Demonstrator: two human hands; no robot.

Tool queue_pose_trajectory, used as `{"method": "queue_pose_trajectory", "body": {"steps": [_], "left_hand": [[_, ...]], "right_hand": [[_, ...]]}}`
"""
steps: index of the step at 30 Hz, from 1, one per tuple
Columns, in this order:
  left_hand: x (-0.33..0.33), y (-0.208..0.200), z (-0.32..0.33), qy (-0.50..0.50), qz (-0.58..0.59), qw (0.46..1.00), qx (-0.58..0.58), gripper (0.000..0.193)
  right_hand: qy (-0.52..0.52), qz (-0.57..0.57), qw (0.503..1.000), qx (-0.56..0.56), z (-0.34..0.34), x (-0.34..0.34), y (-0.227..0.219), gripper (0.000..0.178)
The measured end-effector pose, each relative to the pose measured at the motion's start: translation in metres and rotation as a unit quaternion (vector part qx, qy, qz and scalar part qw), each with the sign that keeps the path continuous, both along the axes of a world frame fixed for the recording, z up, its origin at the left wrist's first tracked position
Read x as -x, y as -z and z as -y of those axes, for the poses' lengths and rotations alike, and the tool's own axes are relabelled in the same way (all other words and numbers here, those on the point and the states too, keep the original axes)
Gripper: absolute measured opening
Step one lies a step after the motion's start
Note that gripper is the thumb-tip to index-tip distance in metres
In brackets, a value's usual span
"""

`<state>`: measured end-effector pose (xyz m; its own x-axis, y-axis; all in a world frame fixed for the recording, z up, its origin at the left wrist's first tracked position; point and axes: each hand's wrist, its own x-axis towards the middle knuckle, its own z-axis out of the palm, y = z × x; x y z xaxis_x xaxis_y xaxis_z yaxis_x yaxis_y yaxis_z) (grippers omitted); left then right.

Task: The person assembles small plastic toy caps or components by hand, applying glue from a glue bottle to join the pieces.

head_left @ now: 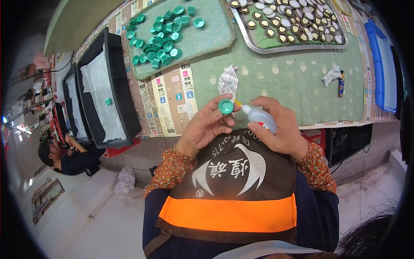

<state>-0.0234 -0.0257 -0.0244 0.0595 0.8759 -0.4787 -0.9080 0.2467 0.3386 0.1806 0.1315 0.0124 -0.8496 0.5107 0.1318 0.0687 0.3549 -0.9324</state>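
Between the thumb and fingertips of my left hand [199, 129] is a small green fluted cup [226, 106], its open side facing up. My right hand [285, 131] is wrapped round a translucent squeeze bottle [260, 117] with a yellow tip. The tip points left and sits close to the cup's rim; whether it touches I cannot tell. Just beyond my left hand, a crumpled, stained white cloth [228, 82] lies on the green mat [276, 77].
A pile of green cups [161, 41] rests on a pale green board [207, 43]. Behind, a metal tray [276, 51] holds many dark-rimmed round pieces. A black bin [131, 116] with one green cup stands left, a blue tray [379, 64] right. A person [69, 159] works at far left.
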Motion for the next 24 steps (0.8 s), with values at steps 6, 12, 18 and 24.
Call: {"method": "queue_pose_trajectory", "body": {"steps": [6,12,18,24], "left_hand": [[-0.0014,-0.0011,-0.0006,0.011,-0.033,0.999,0.005,0.055],[-0.0017,-0.0037,0.0003,0.035,-0.067,0.997,0.012,0.053],[-0.0038,-0.0047,0.0011,0.037,-0.074,0.996,0.01,0.051],[-0.0046,-0.0035,0.0009,0.037,-0.075,0.996,0.02,0.051]], "right_hand": [[-0.004,-0.014,1.0,-0.015,0.0037,-0.0021,-0.0034,0.038],[0.0,-0.038,0.998,-0.059,0.0103,0.0015,0.0002,0.036],[-0.028,-0.03,0.996,-0.077,0.0102,0.0017,-0.0001,0.033],[-0.029,-0.027,0.996,-0.079,0.0111,0.0019,0.0013,0.031]]}}
